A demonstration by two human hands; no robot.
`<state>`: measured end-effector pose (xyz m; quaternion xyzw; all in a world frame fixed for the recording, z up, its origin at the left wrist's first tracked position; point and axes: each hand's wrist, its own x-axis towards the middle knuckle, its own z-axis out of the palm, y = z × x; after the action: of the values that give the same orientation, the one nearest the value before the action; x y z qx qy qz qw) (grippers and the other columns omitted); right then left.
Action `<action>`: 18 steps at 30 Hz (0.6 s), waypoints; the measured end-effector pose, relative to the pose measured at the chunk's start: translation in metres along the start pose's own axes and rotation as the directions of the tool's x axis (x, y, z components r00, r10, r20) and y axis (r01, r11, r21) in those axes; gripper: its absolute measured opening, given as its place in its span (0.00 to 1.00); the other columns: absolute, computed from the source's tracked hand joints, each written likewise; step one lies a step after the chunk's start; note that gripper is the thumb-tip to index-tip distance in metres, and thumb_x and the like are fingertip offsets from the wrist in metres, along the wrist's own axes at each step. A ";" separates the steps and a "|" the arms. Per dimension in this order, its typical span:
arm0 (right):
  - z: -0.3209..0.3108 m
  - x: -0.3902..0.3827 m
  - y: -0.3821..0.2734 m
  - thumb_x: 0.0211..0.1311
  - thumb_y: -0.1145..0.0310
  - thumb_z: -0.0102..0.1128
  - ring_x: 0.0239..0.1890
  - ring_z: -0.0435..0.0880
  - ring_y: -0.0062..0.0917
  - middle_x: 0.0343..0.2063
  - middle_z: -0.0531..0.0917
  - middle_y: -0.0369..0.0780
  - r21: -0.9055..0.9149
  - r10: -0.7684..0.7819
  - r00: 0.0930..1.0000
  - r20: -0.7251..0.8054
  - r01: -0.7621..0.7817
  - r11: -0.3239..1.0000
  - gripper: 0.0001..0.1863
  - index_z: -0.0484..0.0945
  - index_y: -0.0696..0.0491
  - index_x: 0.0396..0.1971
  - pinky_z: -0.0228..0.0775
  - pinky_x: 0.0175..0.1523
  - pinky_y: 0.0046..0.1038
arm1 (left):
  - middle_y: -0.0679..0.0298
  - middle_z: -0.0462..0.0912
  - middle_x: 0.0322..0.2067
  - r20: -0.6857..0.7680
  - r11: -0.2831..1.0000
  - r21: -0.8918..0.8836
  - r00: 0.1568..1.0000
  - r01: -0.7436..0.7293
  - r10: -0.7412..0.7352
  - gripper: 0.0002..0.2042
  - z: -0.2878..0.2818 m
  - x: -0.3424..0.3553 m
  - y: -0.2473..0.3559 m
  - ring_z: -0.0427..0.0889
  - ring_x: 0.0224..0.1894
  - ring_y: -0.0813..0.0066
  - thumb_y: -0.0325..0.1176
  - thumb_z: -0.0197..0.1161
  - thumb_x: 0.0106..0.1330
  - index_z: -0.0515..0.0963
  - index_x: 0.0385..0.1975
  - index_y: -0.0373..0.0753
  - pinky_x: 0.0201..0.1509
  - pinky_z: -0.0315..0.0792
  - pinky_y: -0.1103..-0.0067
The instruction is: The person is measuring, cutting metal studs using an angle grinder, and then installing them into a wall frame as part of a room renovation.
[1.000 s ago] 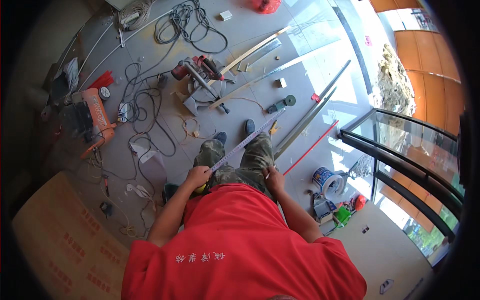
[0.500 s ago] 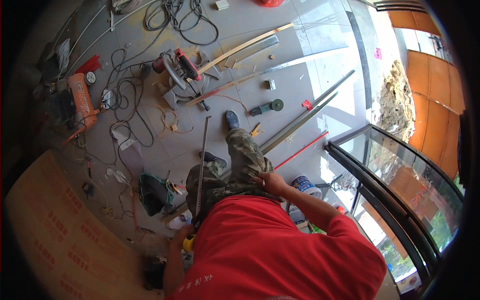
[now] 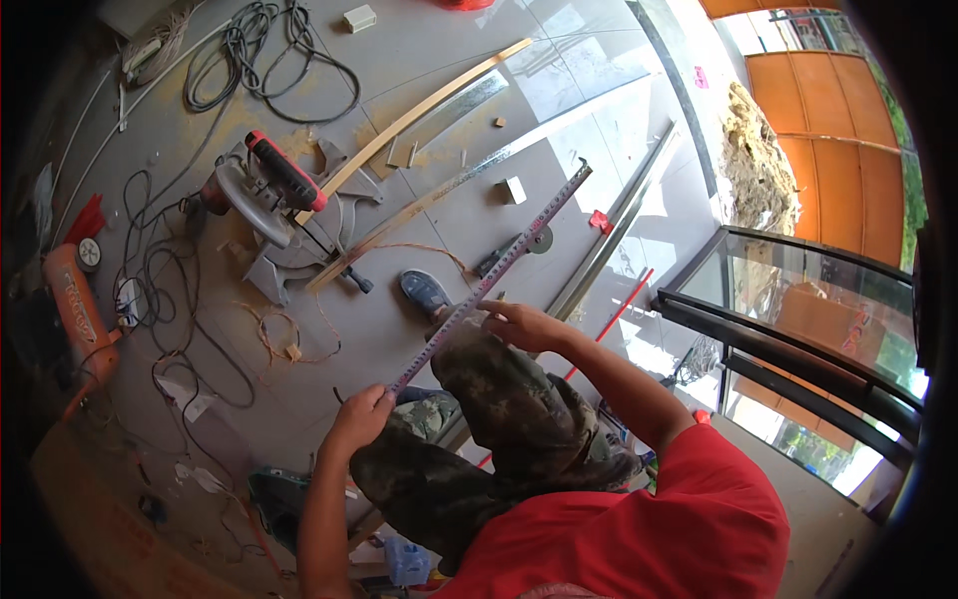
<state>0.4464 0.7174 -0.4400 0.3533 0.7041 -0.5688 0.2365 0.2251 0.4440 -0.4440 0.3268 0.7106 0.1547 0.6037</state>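
Left hand [image 3: 359, 417]: fingers curled closed on the near end of a tape measure [image 3: 521, 246]; whatever sat inside the palm was hidden. Its blade ran up and to the right from those fingers, hooked tip clear to see, printed marks too small to read. Right hand [image 3: 521, 326]: forefinger reached toward the middle of the blade, other fingers bent under and partly hidden. Couldn't tell how far these were closed, whether they held anything, or whether the fingertip touched the blade.

Beyond the right fingers lay an angle grinder [image 3: 540, 241], its body partly covered by the blade. A shoe [image 3: 426, 292] showed just left of the right fingers; the other was mostly hidden. Camouflage trousers [image 3: 499, 389] filled the area below the right fingers and blocked the floor [image 3: 329, 384] there.

Up and left of the left fingers stood a miter saw [image 3: 284, 180], with a wooden strip [image 3: 429, 100] partly behind its handle. Farther left of the left fingers, an orange air compressor [image 3: 75, 299] was half lost in the dark rim. Below them, a dark bag [image 3: 277, 499] was partly covered by the left forearm, contents unclear. Right of the right fingers, a red rod [image 3: 624, 304] was partly hidden by the forearm.
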 end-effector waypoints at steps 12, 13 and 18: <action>0.070 0.352 0.200 0.66 0.58 0.59 0.16 0.62 0.13 0.16 0.70 0.30 0.833 0.015 0.977 -0.214 0.175 0.526 0.15 0.81 0.56 0.31 0.51 0.20 0.17 | 0.50 0.79 0.25 -0.164 0.949 0.301 0.974 -0.099 0.154 0.19 0.026 0.401 -0.106 0.79 0.32 0.50 0.45 0.50 0.69 0.73 0.30 0.32 0.38 0.69 0.61; 0.066 0.362 0.207 0.65 0.59 0.59 0.16 0.64 0.13 0.17 0.73 0.31 0.820 0.057 0.952 -0.302 0.229 0.525 0.14 0.81 0.56 0.29 0.52 0.20 0.17 | 0.50 0.80 0.26 -0.188 0.965 0.259 0.978 -0.040 0.091 0.20 0.027 0.404 -0.111 0.79 0.33 0.51 0.46 0.51 0.69 0.73 0.30 0.32 0.38 0.70 0.63; -0.047 0.398 0.258 0.59 0.63 0.61 0.14 0.64 0.14 0.17 0.75 0.33 0.715 0.257 0.720 -0.645 0.449 0.535 0.11 0.78 0.55 0.22 0.51 0.16 0.19 | 0.45 0.79 0.30 -0.403 0.905 0.406 0.913 0.126 0.054 0.19 -0.004 0.344 -0.177 0.79 0.33 0.49 0.46 0.53 0.69 0.76 0.34 0.31 0.37 0.70 0.64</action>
<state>0.3932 0.8799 -0.8842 0.5613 0.3961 -0.6724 -0.2755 0.1525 0.5376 -0.8121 0.3971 0.8425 0.0497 0.3605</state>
